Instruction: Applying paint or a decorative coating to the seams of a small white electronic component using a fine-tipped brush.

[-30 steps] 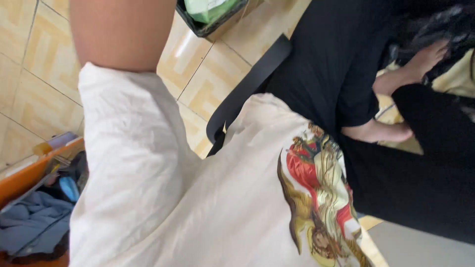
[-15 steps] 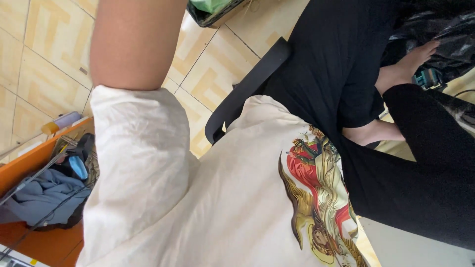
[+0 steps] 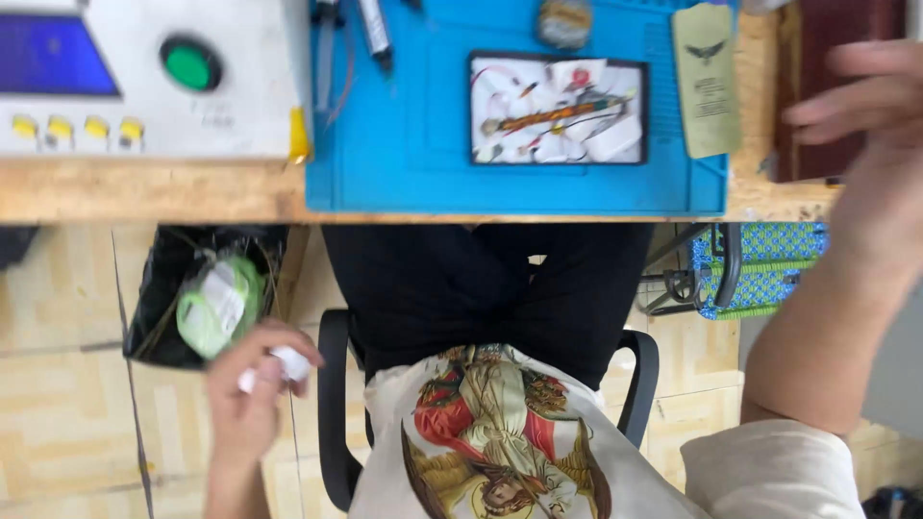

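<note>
The left hand (image 3: 252,404) is closed around a small white crumpled scrap (image 3: 286,363), held low beside the black bin (image 3: 163,288). It looks light, soft and easily crushed; a fingertip pinch suits it. The right hand (image 3: 865,135) hovers open and empty over the worktop (image 3: 144,192).

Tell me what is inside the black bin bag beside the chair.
A crumpled green and white wad lies on top in the black bin bag. Anything beneath it is hidden. The left hand holds white scrap nearby.
</note>
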